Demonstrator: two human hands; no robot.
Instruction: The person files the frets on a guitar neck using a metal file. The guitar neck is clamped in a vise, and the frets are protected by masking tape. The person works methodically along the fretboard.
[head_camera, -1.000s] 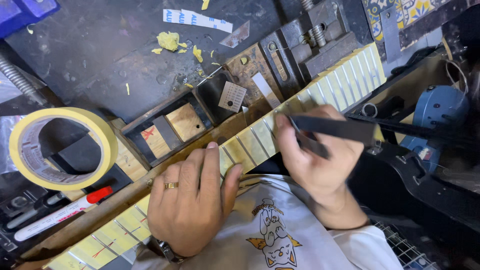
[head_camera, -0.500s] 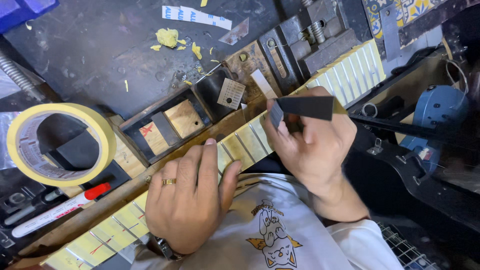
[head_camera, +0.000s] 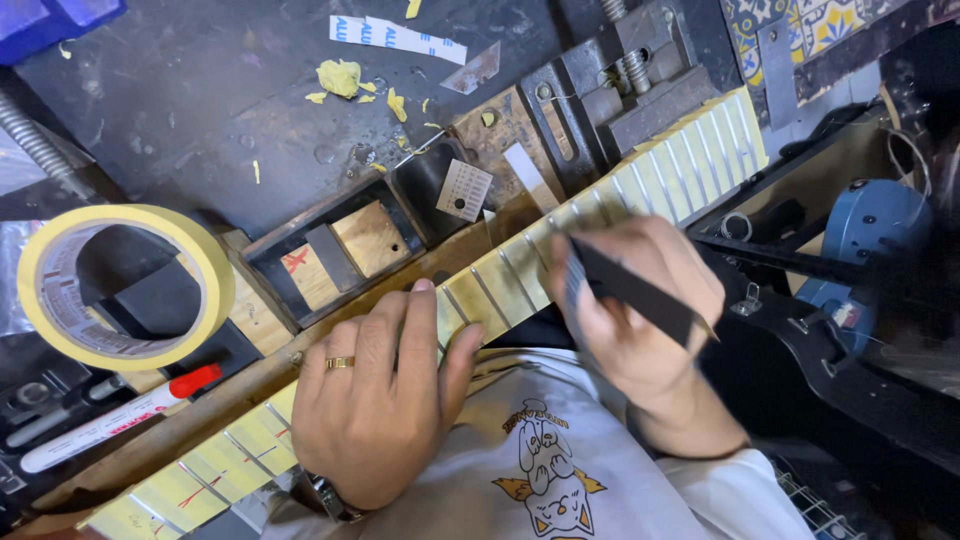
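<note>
Black file (head_camera: 630, 290) in R hand (head_camera: 640, 330)

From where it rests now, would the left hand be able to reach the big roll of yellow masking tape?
Probably yes. The left hand lies flat on the taped guitar neck, holding nothing, and the roll of yellow masking tape sits to its left with only low clutter between them.

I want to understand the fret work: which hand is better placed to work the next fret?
Probably the right hand: it holds the dark flat file over the tape-masked guitar neck, while the left hand lies flat, steadying it.
</note>
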